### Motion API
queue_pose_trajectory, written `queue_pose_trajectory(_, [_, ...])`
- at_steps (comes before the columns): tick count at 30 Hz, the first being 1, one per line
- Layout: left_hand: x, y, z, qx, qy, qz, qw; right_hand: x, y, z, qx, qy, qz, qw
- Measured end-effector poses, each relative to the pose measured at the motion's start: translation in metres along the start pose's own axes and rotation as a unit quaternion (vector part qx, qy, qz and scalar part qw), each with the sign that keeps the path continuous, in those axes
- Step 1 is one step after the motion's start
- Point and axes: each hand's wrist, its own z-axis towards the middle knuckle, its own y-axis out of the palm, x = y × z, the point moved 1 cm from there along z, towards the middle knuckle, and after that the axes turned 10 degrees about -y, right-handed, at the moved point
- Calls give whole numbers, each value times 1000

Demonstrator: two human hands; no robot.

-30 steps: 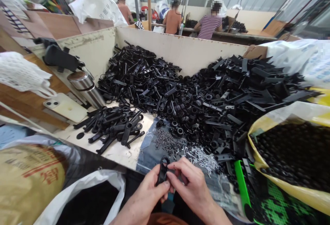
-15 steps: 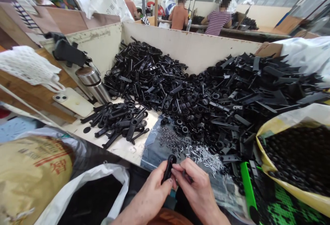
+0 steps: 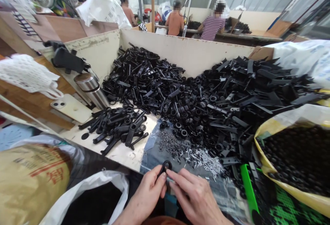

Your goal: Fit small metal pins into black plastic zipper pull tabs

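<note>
We hold a black plastic ring-ended handle part (image 3: 163, 168) at the near edge of the counter (image 3: 121, 151), just in front of the scatter of small metal pins (image 3: 203, 158). Our left hand (image 3: 145, 197) has its grip closed on the part, thumb and fingers pinching its lower stem so that the ring end stands up above the fingertips. Our right hand (image 3: 193, 197) meets it from the other side, fingertips touching the part just below the ring; whether that grip pinches the part or something smaller against it, we cannot tell.

Taking the metal pins as our landmark: directly behind them rises a large heap of black plastic parts (image 3: 206, 94) filling the boarded bin. To the left of the pins lies a smaller cluster of long black handle pieces (image 3: 117, 127) on bare counter. Further left of that stand a steel flask (image 3: 90, 87) and a white phone (image 3: 68, 107) lying flat. To the right of the pins a green tool handle (image 3: 248, 190) slants toward us, and beyond it a yellow bag of small black rings (image 3: 296, 153) gapes open. Left of our hands sit a white plastic bag (image 3: 85, 197) and a tan printed sack (image 3: 31, 177)
</note>
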Motion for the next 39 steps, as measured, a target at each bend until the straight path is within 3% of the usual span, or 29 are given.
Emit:
queue_pose_trajectory(4, [-10, 1, 5, -18, -18, -35, 999, 3, -5, -11, 5, 21, -12, 1000])
queue_pose_trajectory(9, [-15, 3, 8, -21, -22, -19, 999, 6, 7, -20, -81, 53, 34, 995])
queue_pose_trajectory(12, [-15, 6, 7, -12, -12, -9, 1000, 5, 13, -17, -109, 82, 5, 991])
queue_pose_trajectory(20, [-27, 7, 11, 11, 24, 27, 999, 4, 14, -12, -90, 106, 49, 989])
queue_pose_trajectory(26, [-29, 12, 12, 14, 18, 28, 999, 2, 11, -7, -130, 134, 63, 980])
queue_pose_trajectory(34, [-30, 22, 13, 65, -8, -19, 998, -6, 21, 1, -268, 186, -60, 944])
queue_pose_trajectory(39, [-27, 26, 13, 82, -19, -58, 995, -13, 26, 4, -280, 206, -116, 930])
